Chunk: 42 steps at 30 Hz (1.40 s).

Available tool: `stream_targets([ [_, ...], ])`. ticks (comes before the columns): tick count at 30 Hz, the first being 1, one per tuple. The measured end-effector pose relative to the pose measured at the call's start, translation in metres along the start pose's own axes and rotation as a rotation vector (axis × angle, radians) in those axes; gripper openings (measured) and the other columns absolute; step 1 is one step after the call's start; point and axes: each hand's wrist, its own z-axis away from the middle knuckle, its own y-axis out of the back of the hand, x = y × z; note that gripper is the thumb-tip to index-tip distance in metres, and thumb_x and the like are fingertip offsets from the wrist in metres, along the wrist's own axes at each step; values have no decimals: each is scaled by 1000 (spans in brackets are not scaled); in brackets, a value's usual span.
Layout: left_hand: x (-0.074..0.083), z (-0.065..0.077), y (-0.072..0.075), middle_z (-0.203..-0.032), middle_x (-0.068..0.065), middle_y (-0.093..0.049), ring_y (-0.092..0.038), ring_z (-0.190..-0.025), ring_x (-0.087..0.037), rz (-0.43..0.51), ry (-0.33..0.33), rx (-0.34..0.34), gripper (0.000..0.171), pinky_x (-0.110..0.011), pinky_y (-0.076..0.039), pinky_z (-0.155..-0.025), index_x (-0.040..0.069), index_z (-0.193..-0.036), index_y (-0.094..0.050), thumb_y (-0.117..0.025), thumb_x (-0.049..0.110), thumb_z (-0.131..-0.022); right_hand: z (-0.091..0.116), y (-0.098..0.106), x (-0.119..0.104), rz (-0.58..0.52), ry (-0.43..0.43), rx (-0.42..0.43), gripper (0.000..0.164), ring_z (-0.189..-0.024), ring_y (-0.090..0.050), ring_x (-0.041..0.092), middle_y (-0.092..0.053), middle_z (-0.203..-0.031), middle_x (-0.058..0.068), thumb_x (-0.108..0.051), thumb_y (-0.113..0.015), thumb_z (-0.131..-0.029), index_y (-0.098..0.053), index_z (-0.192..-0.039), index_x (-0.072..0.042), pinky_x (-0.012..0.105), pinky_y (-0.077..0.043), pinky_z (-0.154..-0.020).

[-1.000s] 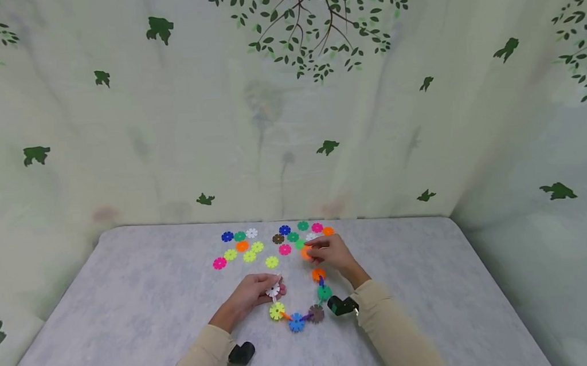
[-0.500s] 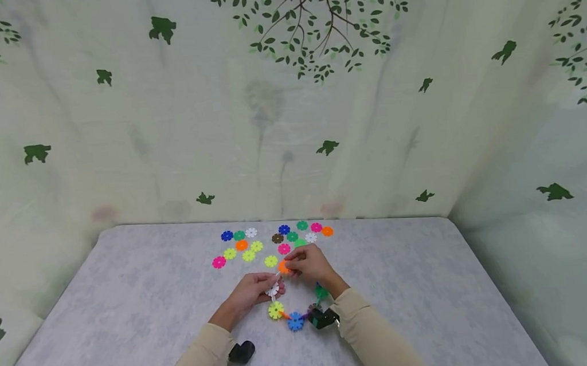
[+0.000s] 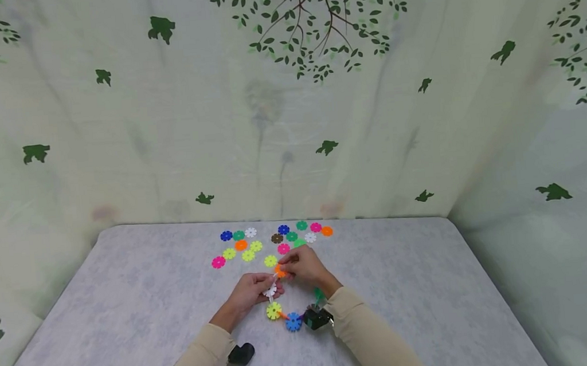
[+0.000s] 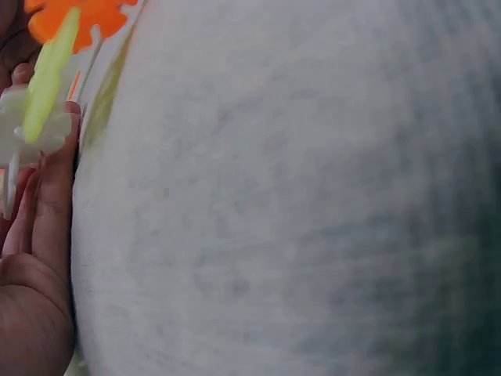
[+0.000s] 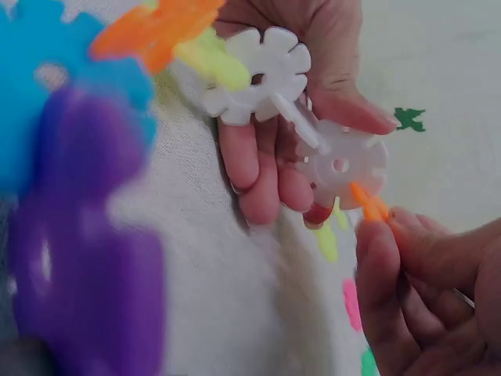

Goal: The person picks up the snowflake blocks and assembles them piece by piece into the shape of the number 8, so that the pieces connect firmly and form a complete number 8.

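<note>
A chain of slotted, flower-shaped interlocking discs lies in a curve between the hands. My left hand (image 3: 254, 290) pinches a white disc (image 5: 348, 160) at its left end. Behind that come another white disc (image 5: 293, 117), a third white one (image 5: 262, 74), a yellow disc (image 3: 273, 311) and a blue disc (image 3: 293, 322). My right hand (image 3: 305, 265) pinches an orange disc (image 5: 369, 205) on edge, its rim right at a slot of the held white disc. A green disc (image 3: 319, 295) shows beside my right wrist; the chain's far right end is hidden behind that arm.
Loose discs in several colours lie flat beyond the hands, among them a pink disc (image 3: 218, 262), a brown disc (image 3: 276, 238) and an orange one (image 3: 327, 231). They rest on a grey cloth-covered table (image 3: 410, 288). A leaf-printed curtain (image 3: 249, 152) hangs behind it.
My right hand has brought the orange disc leftward from the right side to the white disc in my left hand. My left hand has hardly moved.
</note>
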Motion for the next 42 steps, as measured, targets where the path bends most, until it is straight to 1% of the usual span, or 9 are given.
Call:
stream_targets([
  [12, 6, 1, -2, -104, -13, -70, -69, -92, -21, -7, 47, 0, 43, -32, -55, -85, -9, -124, -55, -53, 27, -100, 3, 5, -4, 40, -22, -64, 11, -60, -63, 15, -69, -81, 3, -8, -68, -89, -75, -96, -2, 27, -56, -61],
  [16, 7, 1, -4, -96, -13, -71, -71, -86, -21, 38, 65, 61, 36, -31, -56, -81, -10, -119, -55, -52, 20, -101, 0, 13, -3, 37, -20, -99, 17, -63, -64, 19, -67, -87, 5, -11, -67, -91, -73, -104, -2, 28, -56, -62],
  [18, 8, 1, -6, -91, -12, -71, -71, -82, -20, 39, 82, 107, 30, -30, -57, -78, -9, -115, -57, -52, 17, -100, -5, 25, 2, 40, -22, -45, 20, -67, -64, 22, -66, -91, 8, -12, -67, -91, -71, -107, -1, 30, -56, -63],
  [21, 9, 1, -8, -88, -10, -71, -71, -79, -20, 25, 111, 168, 27, -29, -57, -75, -6, -113, -58, -54, 16, -99, -16, 50, 20, 89, -42, 135, 22, -77, -60, 23, -64, -95, 9, -14, -67, -91, -70, -109, -1, 30, -54, -68],
  [24, 9, 1, -8, -90, -11, -70, -71, -80, -22, 36, 119, 176, 28, -30, -57, -76, -7, -116, -56, -53, 15, -99, -26, 73, 43, 130, -139, 336, 24, -84, -55, 24, -62, -96, 9, -15, -69, -90, -69, -111, -3, 31, -51, -73],
  [27, 9, 1, -8, -91, -13, -70, -71, -81, -23, 53, 118, 164, 28, -32, -57, -77, -8, -117, -54, -52, 13, -100, -32, 87, 59, 143, -212, 434, 30, -85, -52, 24, -58, -95, 9, -15, -69, -89, -66, -116, -3, 32, -49, -75],
  [32, 11, 2, -9, -88, -12, -70, -71, -79, -22, 50, 106, 161, 27, -32, -57, -75, -8, -115, -55, -52, 14, -100, -39, 92, 63, 178, -209, 416, 40, -82, -49, 26, -55, -93, 11, -17, -68, -88, -61, -124, -2, 35, -44, -72],
  [38, 13, 3, -11, -90, -12, -70, -71, -81, -23, 54, 116, 158, 28, -33, -57, -77, -9, -118, -54, -52, 13, -100, -47, 90, 55, 373, -234, 333, 32, -90, -54, 27, -60, -102, 11, -19, -67, -91, -61, -117, -2, 40, -49, -83],
  [42, 11, 3, -10, -91, -12, -70, -71, -81, -24, 44, 121, 167, 28, -32, -57, -77, -8, -118, -54, -51, 13, -100, -50, 90, 55, 326, -243, 330, 23, -89, -54, 27, -59, -98, 11, -12, -68, -90, -59, -108, -2, 38, -49, -80],
])
